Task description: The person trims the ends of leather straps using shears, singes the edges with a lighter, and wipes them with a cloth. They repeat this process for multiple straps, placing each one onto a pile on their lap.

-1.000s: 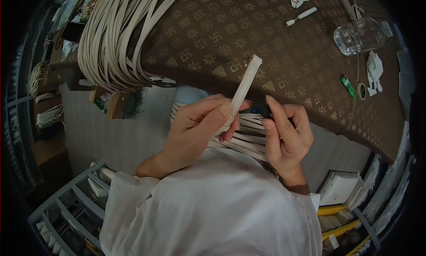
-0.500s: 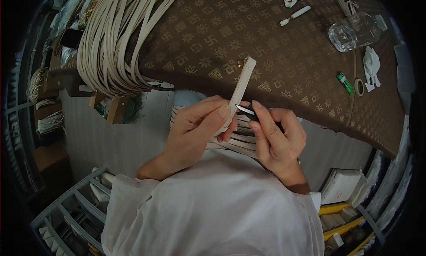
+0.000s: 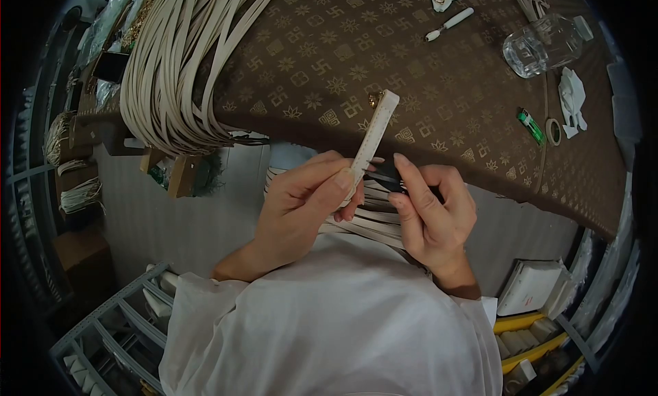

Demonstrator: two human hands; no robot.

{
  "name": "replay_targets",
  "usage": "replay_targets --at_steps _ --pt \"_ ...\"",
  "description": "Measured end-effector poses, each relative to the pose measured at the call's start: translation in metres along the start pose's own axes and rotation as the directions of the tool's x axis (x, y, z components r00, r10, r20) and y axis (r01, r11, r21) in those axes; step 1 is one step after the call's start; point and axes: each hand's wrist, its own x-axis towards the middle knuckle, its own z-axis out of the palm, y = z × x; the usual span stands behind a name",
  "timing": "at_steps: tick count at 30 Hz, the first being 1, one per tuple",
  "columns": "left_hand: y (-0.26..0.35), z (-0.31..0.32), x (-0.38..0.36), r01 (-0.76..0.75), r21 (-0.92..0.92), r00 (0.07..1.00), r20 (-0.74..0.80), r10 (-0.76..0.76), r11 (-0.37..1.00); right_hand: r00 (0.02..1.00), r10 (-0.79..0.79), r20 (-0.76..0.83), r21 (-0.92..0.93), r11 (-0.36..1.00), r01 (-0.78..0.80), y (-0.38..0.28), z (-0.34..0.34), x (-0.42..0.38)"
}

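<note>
A cream strap [image 3: 377,128] with a stitched edge slants upward from my left hand [image 3: 305,200], which is closed on its lower part between thumb and fingers. Small gold-coloured hardware [image 3: 374,98] shows beside the strap's upper end. My right hand [image 3: 435,211] is closed around a small black-handled pointed tool [image 3: 387,178]. Its slim tip is at the strap's right edge, just above my left thumb; whether it touches cannot be made out. The tool's exact kind is partly hidden by my fingers. More cream straps [image 3: 377,226] lie across my lap below both hands.
A thick bundle of cream straps [image 3: 175,74] hangs over the left of the brown patterned tablecloth [image 3: 308,74]. On the table lie a white-handled tool [image 3: 449,24], a clear bottle [image 3: 541,48], a green lighter [image 3: 530,126], a tape roll [image 3: 553,131] and crumpled tissue [image 3: 571,100].
The pointed tool's tip has turned and looks darker, still beside the strap. My right hand has shifted very slightly right; the strap stays in my left hand, its upper end slightly further right.
</note>
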Motion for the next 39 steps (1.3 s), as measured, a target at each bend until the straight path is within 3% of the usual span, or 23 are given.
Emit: replay_targets --at_steps 11,13,14,16,18,20,21,23,25,26,29,31,32,33,35,37,39 --pt "0.005 0.001 0.001 0.073 -0.044 0.997 0.019 -0.072 0.996 0.998 -0.027 -0.053 -0.059 0.998 0.024 0.011 0.000 0.001" --pt "0.007 0.001 0.003 0.168 -0.118 0.986 0.004 -0.168 0.979 0.956 0.232 -0.177 -0.103 0.962 -0.253 0.030 -0.001 0.012" --pt "0.007 0.002 0.004 0.164 -0.113 0.986 0.026 -0.162 0.980 0.953 0.230 -0.196 -0.117 0.960 -0.256 0.044 0.000 0.017" --pt "0.005 0.002 0.011 0.166 -0.305 0.986 0.039 -0.162 0.938 0.974 0.135 -0.182 -0.302 0.935 -0.186 0.073 -0.004 0.024" --pt "0.001 -0.003 0.015 0.175 -0.382 0.984 0.097 -0.149 0.908 0.972 0.161 -0.173 -0.261 0.944 -0.203 0.079 -0.019 0.028" --pt "-0.004 -0.009 0.017 0.135 -0.442 0.990 0.095 -0.104 0.887 0.962 0.056 -0.268 -0.443 0.879 -0.175 0.091 -0.040 0.029" --pt "-0.005 -0.011 0.018 0.133 -0.436 0.991 0.085 -0.106 0.890 0.930 0.147 -0.338 -0.424 0.858 -0.290 0.100 -0.053 0.025" --pt "-0.004 -0.018 0.021 0.171 -0.471 0.984 0.124 -0.127 0.866 0.946 0.168 -0.277 -0.662 0.680 -0.315 0.116 -0.085 0.018" --pt "-0.004 -0.021 0.021 0.175 -0.477 0.984 0.108 -0.140 0.861 0.914 0.323 -0.245 -0.729 0.560 -0.393 0.133 -0.100 0.007" --pt "-0.005 -0.022 0.022 0.194 -0.495 0.981 0.124 -0.152 0.847 0.917 0.322 -0.237 -0.720 0.576 -0.388 0.136 -0.101 0.006" --pt "-0.011 -0.022 0.022 0.195 -0.527 0.981 0.110 -0.161 0.827 0.883 0.420 -0.208 -0.638 0.627 -0.448 0.129 -0.099 0.005" --pt "-0.014 -0.022 0.024 0.186 -0.529 0.982 0.103 -0.155 0.828 0.918 0.307 -0.250 -0.574 0.717 -0.396 0.110 -0.083 0.008" --pt "-0.015 -0.022 0.024 0.183 -0.529 0.983 0.104 -0.152 0.829 0.885 0.402 -0.235 -0.280 0.843 -0.458 0.095 -0.071 0.010" --pt "-0.015 -0.021 0.024 0.188 -0.524 0.982 0.102 -0.158 0.831 0.850 0.491 -0.193 0.044 0.869 -0.492 0.076 -0.056 0.011" --pt "-0.014 -0.019 0.024 0.144 -0.498 0.988 0.030 -0.149 0.855 0.815 0.567 0.117 0.452 0.700 -0.552 0.039 -0.035 0.016" --pt "-0.016 -0.020 0.023 0.123 -0.469 0.991 0.017 -0.130 0.874 0.786 0.494 0.371 0.507 0.601 -0.617 0.018 -0.022 0.020" --pt "-0.017 -0.022 0.023 0.101 -0.433 0.994 0.008 -0.108 0.896 0.802 0.437 0.407 0.542 0.592 -0.597 0.013 -0.004 0.022"
